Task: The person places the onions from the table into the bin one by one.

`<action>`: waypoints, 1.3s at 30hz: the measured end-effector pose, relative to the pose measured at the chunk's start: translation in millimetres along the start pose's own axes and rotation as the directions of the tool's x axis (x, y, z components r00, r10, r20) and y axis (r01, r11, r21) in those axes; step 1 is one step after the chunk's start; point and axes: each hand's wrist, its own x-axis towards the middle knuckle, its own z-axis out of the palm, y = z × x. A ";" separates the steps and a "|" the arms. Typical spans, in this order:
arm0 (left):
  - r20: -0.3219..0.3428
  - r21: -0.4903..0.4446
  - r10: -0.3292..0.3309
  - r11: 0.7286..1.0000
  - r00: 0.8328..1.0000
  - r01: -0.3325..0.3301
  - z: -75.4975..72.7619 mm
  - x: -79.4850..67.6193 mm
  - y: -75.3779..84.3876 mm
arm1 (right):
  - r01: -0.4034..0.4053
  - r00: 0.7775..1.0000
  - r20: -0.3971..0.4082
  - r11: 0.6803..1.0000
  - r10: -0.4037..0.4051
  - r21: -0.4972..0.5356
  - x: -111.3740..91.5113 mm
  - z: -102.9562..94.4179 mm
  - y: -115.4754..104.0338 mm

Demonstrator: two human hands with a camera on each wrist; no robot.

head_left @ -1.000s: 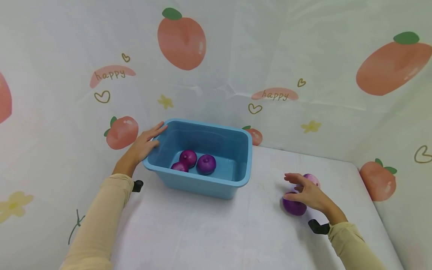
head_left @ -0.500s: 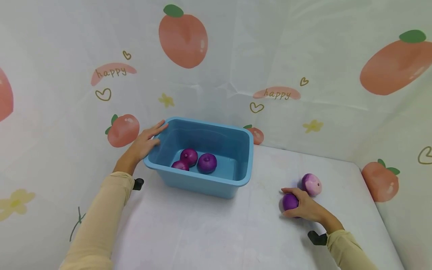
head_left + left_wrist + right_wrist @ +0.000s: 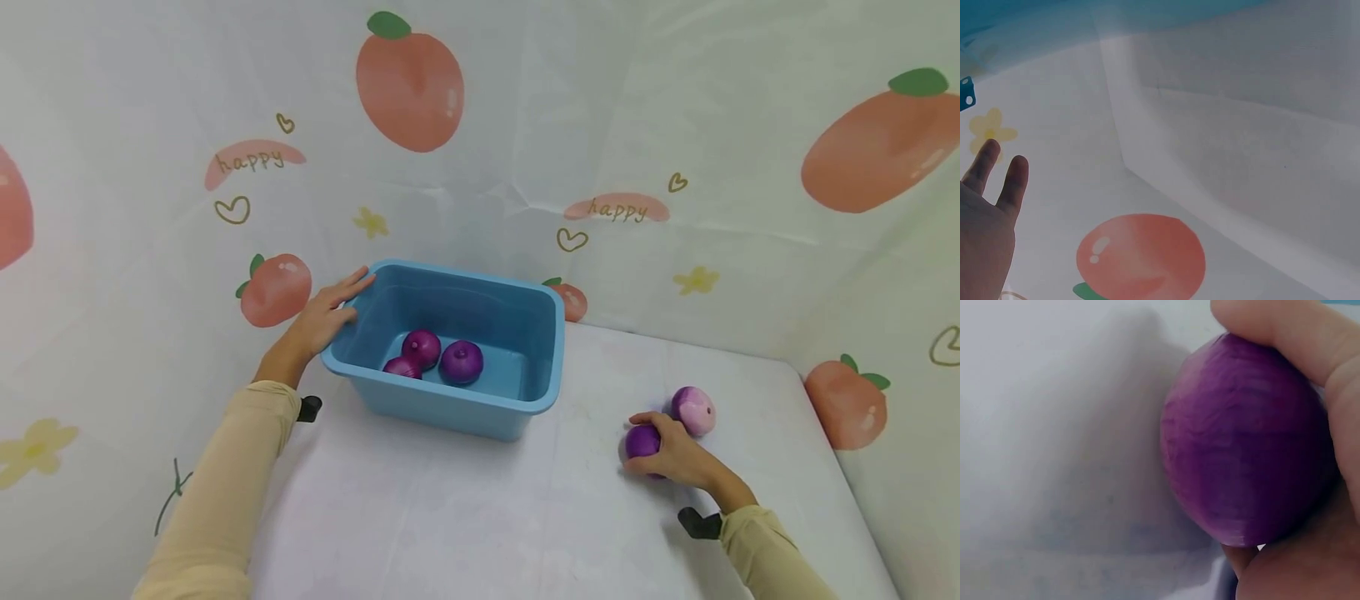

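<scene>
On my feed the right hand (image 3: pixel 678 458) curls its fingers around a rounded purple onion (image 3: pixel 641 442), faintly ridged, on the smooth white tabletop (image 3: pixel 450 517). A pink-and-purple onion (image 3: pixel 693 410) sits just beside that hand. The left hand (image 3: pixel 315 323), fingers extended, rests at the rim of a blue plastic tub (image 3: pixel 442 412) holding 3 round purple onions (image 3: pixel 461 362). Behind hangs a creased white sheet (image 3: pixel 510 125) printed with red fruit.

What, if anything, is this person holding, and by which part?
The right grip holds a purple onion by opposite sides, between thumb and fingers. The left grip rests on the rim of the blue bin.
</scene>
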 end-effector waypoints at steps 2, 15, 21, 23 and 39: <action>-0.001 0.007 0.000 1.000 1.000 0.000 1.1 1.0 0.0 | 0.006 1.000 -0.009 1.000 -0.006 0.019 1.8 -0.5 -1.0; -0.009 0.011 -0.002 1.000 1.000 0.002 3.4 0.2 -4.4 | 0.051 0.998 -0.047 0.996 -0.047 0.079 25.6 -29.0 -47.5; -0.018 0.014 0.009 1.000 1.000 -0.008 6.1 0.2 -4.5 | 0.111 0.989 -0.098 0.994 -0.109 0.019 38.6 -56.3 -85.5; -0.026 0.017 0.011 1.000 1.000 -0.011 7.3 0.0 -4.6 | 0.157 0.981 -0.117 0.988 -0.156 0.003 45.1 -64.2 -99.0; -0.046 0.012 -0.008 1.000 0.999 0.009 2.4 -1.0 -1.4 | 0.432 0.899 -0.108 0.899 -0.423 0.074 92.1 -84.4 -220.1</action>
